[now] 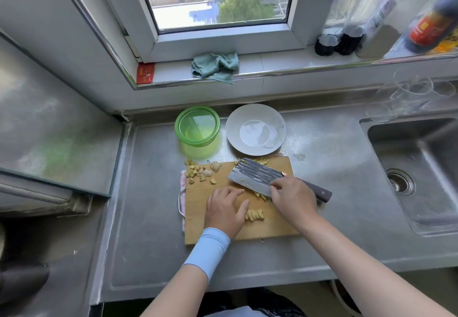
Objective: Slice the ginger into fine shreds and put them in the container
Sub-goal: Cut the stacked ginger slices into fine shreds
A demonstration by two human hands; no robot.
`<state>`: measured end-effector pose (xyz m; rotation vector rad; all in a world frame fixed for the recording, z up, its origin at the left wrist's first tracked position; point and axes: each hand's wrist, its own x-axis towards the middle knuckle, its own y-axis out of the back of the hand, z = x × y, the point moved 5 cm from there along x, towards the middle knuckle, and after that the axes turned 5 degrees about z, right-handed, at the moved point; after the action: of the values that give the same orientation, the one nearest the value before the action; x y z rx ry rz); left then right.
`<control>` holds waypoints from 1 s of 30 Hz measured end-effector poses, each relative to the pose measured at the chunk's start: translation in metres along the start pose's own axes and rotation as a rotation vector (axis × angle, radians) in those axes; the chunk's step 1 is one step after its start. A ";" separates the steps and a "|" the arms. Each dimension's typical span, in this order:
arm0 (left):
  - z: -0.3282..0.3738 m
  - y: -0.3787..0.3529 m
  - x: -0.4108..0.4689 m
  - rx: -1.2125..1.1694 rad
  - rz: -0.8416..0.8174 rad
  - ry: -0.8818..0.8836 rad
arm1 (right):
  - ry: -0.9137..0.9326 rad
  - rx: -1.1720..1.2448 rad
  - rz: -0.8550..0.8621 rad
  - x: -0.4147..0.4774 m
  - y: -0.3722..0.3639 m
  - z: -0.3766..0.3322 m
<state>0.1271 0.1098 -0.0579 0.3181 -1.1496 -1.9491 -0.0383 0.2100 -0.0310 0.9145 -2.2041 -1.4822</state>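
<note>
Ginger slices (255,215) partly under the flat, released left hand (226,209); right grip (293,197) round half-hidden cleaver handle (319,191)

Yellow ginger slices (255,215) overlapped on board (275,227) — round green container (197,126) beyond.

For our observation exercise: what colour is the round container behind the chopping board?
The container is translucent green; head view.

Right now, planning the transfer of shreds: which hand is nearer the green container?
Left. The left hand rests on the cutting board on the near side of the green container; the right hand, gripping the cleaver, sits farther to the right.
</note>
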 end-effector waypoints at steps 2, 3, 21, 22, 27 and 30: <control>-0.005 0.005 0.010 -0.016 -0.009 -0.009 | 0.047 -0.211 -0.038 0.012 0.002 0.008; -0.005 0.005 0.015 -0.015 -0.029 -0.033 | 0.041 -0.313 -0.106 0.018 0.001 0.013; -0.047 0.088 0.023 -0.331 0.354 0.420 | 0.252 0.059 -0.146 -0.001 0.053 -0.003; -0.048 0.097 0.028 -0.342 0.391 0.425 | 0.274 0.039 -0.098 -0.007 0.057 -0.009; -0.044 0.116 0.043 -0.363 0.423 0.195 | 0.163 0.033 0.039 -0.033 0.063 -0.021; -0.021 0.089 0.030 -0.260 0.229 -0.210 | 0.015 0.035 0.048 -0.041 0.057 -0.018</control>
<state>0.1675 0.0532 0.0087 -0.1537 -0.9978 -1.9295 -0.0162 0.2391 0.0313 0.8740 -2.2318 -1.4147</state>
